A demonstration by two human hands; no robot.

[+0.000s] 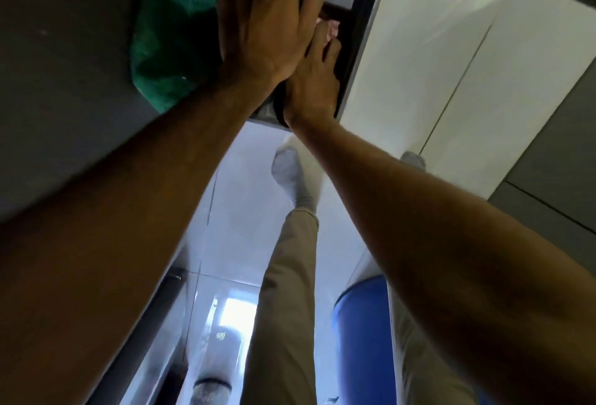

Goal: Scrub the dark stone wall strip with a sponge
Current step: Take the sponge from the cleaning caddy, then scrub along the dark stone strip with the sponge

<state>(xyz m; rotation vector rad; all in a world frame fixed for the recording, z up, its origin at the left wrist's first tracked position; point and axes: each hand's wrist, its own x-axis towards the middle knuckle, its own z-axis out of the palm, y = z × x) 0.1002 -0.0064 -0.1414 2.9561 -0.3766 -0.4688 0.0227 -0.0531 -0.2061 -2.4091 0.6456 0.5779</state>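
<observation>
The dark stone wall strip [362, 27] runs as a narrow black band between a grey panel and white tiles. My right hand [311, 85] is pressed into the strip with its fingers curled. A small pale pink piece, apparently the sponge [329, 27], shows at the fingertips; most of it is hidden by the hand. My left hand [258, 14] lies flat on the grey panel [64, 49] just left of the strip, fingers straight and nothing gripped. A green crumpled shape [167, 40] sits beside it; I cannot tell whether it is cloth or a reflection.
Glossy white tiles [435, 59] lie to the right of the strip and below. My legs in beige trousers [287, 291] and grey socks stand on the pale floor. A blue barrel [361, 330] stands close by my right leg. A dark rail [151, 324] runs at lower left.
</observation>
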